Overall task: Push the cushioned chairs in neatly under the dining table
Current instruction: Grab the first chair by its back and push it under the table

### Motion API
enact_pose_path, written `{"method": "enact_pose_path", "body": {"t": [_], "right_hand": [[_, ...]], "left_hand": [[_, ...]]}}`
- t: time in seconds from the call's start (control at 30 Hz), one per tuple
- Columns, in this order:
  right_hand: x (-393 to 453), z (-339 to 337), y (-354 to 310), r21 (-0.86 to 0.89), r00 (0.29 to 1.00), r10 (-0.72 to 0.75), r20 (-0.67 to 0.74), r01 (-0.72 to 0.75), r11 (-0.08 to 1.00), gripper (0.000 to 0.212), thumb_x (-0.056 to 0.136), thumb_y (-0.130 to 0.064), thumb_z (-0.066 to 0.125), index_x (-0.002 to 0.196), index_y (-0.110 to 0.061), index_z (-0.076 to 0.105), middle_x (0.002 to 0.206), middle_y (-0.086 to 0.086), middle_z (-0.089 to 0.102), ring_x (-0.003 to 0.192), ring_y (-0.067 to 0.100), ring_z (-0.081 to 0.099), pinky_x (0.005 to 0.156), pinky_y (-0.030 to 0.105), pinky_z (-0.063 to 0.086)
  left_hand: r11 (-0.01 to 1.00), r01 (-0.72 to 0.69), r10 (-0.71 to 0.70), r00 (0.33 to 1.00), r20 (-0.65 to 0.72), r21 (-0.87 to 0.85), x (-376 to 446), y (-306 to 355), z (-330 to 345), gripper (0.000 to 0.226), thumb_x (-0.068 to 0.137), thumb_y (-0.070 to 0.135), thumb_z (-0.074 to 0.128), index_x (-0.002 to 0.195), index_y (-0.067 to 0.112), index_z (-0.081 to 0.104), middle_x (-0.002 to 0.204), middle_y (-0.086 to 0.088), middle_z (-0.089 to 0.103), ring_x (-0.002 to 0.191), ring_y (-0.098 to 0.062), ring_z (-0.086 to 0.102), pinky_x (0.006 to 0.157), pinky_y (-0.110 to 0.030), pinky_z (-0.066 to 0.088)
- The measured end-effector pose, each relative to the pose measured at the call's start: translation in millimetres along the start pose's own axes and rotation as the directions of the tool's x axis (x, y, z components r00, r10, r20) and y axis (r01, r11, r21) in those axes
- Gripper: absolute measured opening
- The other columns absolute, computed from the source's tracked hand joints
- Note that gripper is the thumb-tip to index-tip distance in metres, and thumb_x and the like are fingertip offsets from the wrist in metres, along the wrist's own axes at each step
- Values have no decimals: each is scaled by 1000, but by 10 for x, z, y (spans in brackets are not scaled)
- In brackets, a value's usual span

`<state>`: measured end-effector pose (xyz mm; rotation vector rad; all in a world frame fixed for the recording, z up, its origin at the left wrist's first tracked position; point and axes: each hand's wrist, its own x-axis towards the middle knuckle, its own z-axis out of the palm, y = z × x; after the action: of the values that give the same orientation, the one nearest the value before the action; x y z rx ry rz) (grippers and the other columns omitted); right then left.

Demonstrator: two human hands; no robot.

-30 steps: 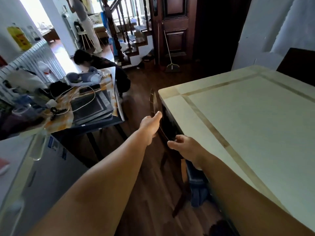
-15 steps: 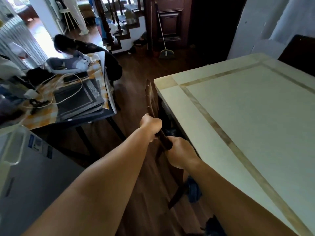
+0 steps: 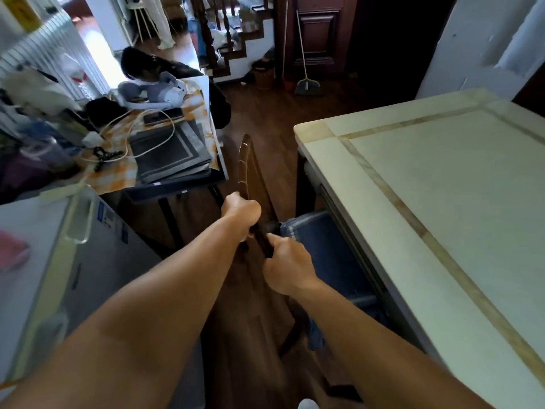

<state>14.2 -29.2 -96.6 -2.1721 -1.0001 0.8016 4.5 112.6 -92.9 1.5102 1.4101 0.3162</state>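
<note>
chair (image 3: 250, 172): dark wood, carved top rail, back seen nearly edge-on and leaning. stands beside the table's long edge, a gap between its back and the tabletop.
cushion (image 3: 321, 246): blue, on the chair's seat, part showing in that gap, the rest hidden under the tabletop.
table (image 3: 442, 202): pale top with a tan inlaid border, dark legs; fills the right of the view.
left hand (image 3: 240, 212): clenched round the chair's top rail, knuckles up.
right hand (image 3: 287, 267): wrapped round the near end of the same rail, just beside the left hand, thumb forward. both arms stretched out from the bottom of the view.
floor (image 3: 265, 119): dark wood boards.
side table (image 3: 165, 160): left of the chair, near it; carries a checked orange cloth, a stack of dark mats (image 3: 168, 156), a white cable, a phone, a headset (image 3: 153, 91).
appliance (image 3: 59, 261): white, with a handle, at lower left.
broom (image 3: 305, 84): leaning by a dark door at the back.
stairs (image 3: 236, 33): with a wooden railing, far back.
seated person (image 3: 141, 63): dark hair, behind the side table.
</note>
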Motion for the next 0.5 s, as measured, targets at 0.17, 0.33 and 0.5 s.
{"method": "enact_pose_path", "body": {"t": [0.17,0.33,0.5], "right_hand": [[-131,512,-384,24,996,-63,64,61,998,57,86,-18,51,141,-18,40,128,8,62,118,29,57,90,29,44],[-293,1005,-761,38,981,-107,161,102,994,45,84,-19,53,129,-21,50,111,6,67,102,27,63,76,29,47],[-442,1368,-1035,102,961,-134,240,113,988,40,85,-21,56,125,-19,50,113,6,64,106,27,60,86,36,52]], "left_hand": [[1000,-3,3,998,-66,-2,-23,-331,-622,23,80,2,53,99,12,61,99,-14,65,89,-32,62,62,-39,54],[1000,15,-16,988,-152,-8,-61,-715,-1244,18,79,4,58,92,18,58,92,-7,61,84,-26,58,54,-31,42],[999,23,-28,980,-196,-28,-104,-1020,-1720,21,82,4,59,98,16,54,86,-5,58,77,-21,56,56,-28,40]]}}
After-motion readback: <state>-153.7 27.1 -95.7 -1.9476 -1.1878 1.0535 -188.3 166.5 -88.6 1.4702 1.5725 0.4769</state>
